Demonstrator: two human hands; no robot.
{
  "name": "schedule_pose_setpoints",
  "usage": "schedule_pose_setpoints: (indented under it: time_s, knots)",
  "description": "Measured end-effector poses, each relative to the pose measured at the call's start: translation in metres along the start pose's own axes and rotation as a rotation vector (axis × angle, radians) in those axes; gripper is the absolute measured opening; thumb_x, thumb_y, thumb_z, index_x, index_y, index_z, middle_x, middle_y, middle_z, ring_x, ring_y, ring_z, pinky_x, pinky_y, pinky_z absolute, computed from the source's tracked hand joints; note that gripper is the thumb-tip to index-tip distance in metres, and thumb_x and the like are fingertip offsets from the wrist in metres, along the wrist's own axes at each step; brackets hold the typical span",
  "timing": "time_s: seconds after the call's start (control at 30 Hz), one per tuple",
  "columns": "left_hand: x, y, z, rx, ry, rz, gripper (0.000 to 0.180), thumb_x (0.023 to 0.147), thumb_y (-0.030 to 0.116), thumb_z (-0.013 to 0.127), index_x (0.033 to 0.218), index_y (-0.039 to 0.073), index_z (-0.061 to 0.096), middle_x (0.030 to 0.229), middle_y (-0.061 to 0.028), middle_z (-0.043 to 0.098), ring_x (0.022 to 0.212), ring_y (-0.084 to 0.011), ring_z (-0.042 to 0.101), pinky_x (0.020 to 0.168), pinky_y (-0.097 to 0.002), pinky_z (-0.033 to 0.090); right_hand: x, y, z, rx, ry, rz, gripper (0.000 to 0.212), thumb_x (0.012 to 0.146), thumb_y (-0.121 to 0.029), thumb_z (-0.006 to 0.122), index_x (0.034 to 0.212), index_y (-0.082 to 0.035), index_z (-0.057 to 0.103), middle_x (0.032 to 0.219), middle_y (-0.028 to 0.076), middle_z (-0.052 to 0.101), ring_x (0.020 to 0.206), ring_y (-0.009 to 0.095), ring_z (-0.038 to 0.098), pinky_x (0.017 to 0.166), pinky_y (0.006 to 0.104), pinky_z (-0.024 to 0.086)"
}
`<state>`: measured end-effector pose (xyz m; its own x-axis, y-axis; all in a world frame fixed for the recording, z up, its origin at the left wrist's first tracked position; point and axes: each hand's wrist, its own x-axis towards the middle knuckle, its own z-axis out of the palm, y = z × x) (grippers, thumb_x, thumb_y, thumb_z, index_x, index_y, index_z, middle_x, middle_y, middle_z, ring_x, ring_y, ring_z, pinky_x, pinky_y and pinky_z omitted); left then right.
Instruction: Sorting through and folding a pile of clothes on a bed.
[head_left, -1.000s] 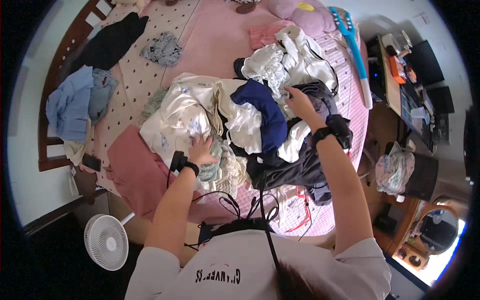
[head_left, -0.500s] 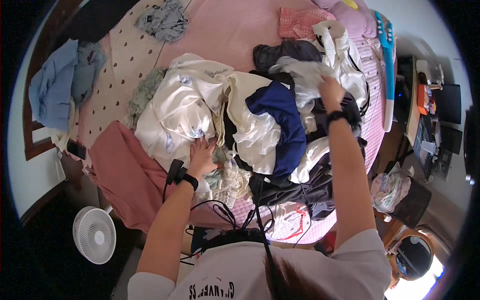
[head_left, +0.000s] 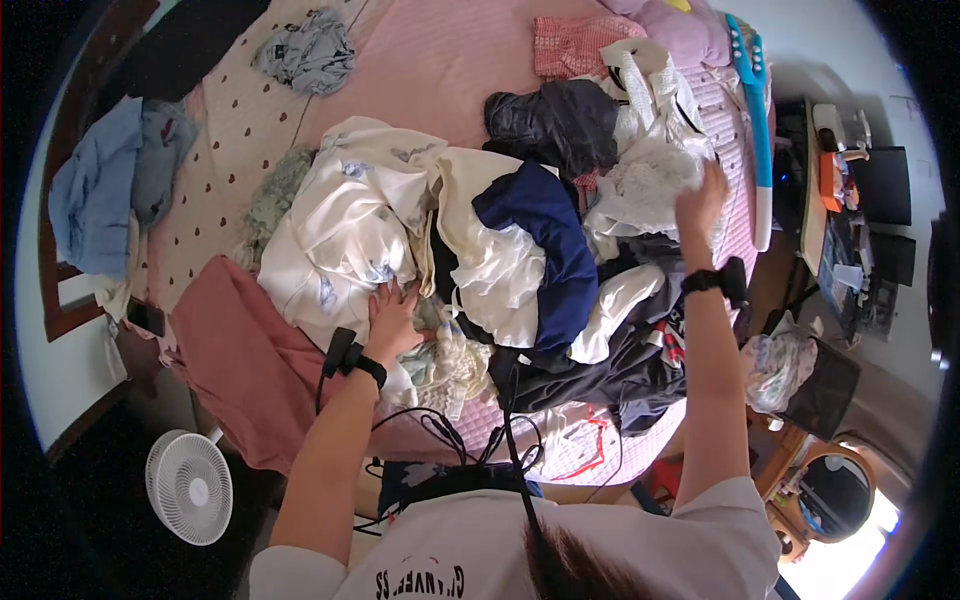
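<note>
My left hand (head_left: 393, 322) lies with fingers spread on the lower edge of a large white floral-print garment (head_left: 335, 230), beside a cream lacy piece (head_left: 460, 365). At the right of the pile, my right hand (head_left: 703, 205) is closed at the edge of a white lacy garment (head_left: 645, 195); its fingertips are partly hidden. Between the hands lie a cream-white garment (head_left: 500, 285) and a navy one (head_left: 555, 250). Beyond the lacy garment are a dark grey garment (head_left: 555, 125) and a white garment with dark trim (head_left: 655, 95).
The clothes lie on a pink quilted bed (head_left: 430, 60). A dusty-pink cloth (head_left: 245, 370) hangs over its near left edge. Blue garments (head_left: 100, 190) sit far left, a white fan (head_left: 190, 487) stands lower left. Black cables (head_left: 440, 430) run in front of me. A desk (head_left: 815, 200) stands right.
My right hand has moved right, with the white lacy garment spread lower beside it. More of the dark grey garment shows. My left hand stays on the white floral garment.
</note>
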<state>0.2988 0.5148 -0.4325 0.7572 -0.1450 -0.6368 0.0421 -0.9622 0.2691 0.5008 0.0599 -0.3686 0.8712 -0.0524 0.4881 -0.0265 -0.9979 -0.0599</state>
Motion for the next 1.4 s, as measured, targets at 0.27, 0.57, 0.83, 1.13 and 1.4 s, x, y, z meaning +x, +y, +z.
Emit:
schedule_pose_setpoints:
  time_s: [0.27, 0.57, 0.83, 1.13, 1.4]
  knots:
    - [-0.002, 0.004, -0.003, 0.017, -0.031, 0.003, 0.094, 0.054, 0.042, 0.072, 0.131, 0.015, 0.026, 0.134, -0.0219, 0.019, 0.125, -0.0389, 0.013, 0.098, -0.0526, 0.015, -0.006, -0.119, 0.106, 0.257, -0.780, -0.092, 0.028, 0.072, -0.014, 0.049, 0.096, -0.004, 0.059, 0.102, 0.021, 0.055, 0.098, 0.039, 0.048, 0.084, 0.0406, 0.039]
    - [-0.002, -0.002, 0.001, 0.014, 0.025, 0.001, 0.092, 0.053, 0.043, 0.072, 0.130, 0.017, 0.028, 0.135, -0.0215, 0.019, 0.126, -0.0385, 0.012, 0.098, -0.0527, 0.016, 0.070, -0.090, -0.041, 1.298, -0.218, 0.588, 0.026, 0.079, -0.019, 0.060, 0.094, 0.002, 0.060, 0.085, 0.003, 0.059, 0.073, 0.008, 0.052, 0.067, 0.0208, 0.042]
    - [-0.015, 0.026, -0.049, -0.084, -0.088, -0.080, 0.082, 0.053, 0.046, 0.068, 0.122, 0.013, 0.041, 0.129, -0.0213, 0.030, 0.122, -0.0422, 0.018, 0.095, -0.0533, 0.022, 0.094, -0.112, -0.251, 1.199, -0.109, 0.142, 0.016, 0.079, -0.003, 0.056, 0.094, 0.001, 0.059, 0.088, 0.003, 0.059, 0.082, 0.008, 0.053, 0.075, 0.0191, 0.040]
    - [-0.124, 0.184, -0.173, -0.932, 0.543, 0.801, 0.056, 0.066, 0.028, 0.071, 0.107, -0.002, 0.048, 0.101, -0.0142, 0.056, 0.094, -0.0217, 0.055, 0.079, -0.0311, 0.044, 0.060, -0.169, -0.395, 0.874, 0.060, -0.262, 0.012, 0.076, -0.005, 0.057, 0.087, -0.002, 0.062, 0.083, 0.006, 0.059, 0.076, 0.013, 0.055, 0.071, 0.0220, 0.041]
    - [-0.229, 0.252, -0.204, -0.832, 0.776, 0.810, 0.034, 0.070, 0.009, 0.055, 0.102, -0.001, 0.051, 0.083, -0.0200, 0.059, 0.080, -0.0311, 0.059, 0.072, -0.0340, 0.045, 0.013, -0.185, -0.483, 0.722, 0.049, -0.425, 0.013, 0.074, -0.008, 0.058, 0.085, -0.002, 0.062, 0.082, 0.012, 0.058, 0.076, 0.025, 0.057, 0.069, 0.0284, 0.044]
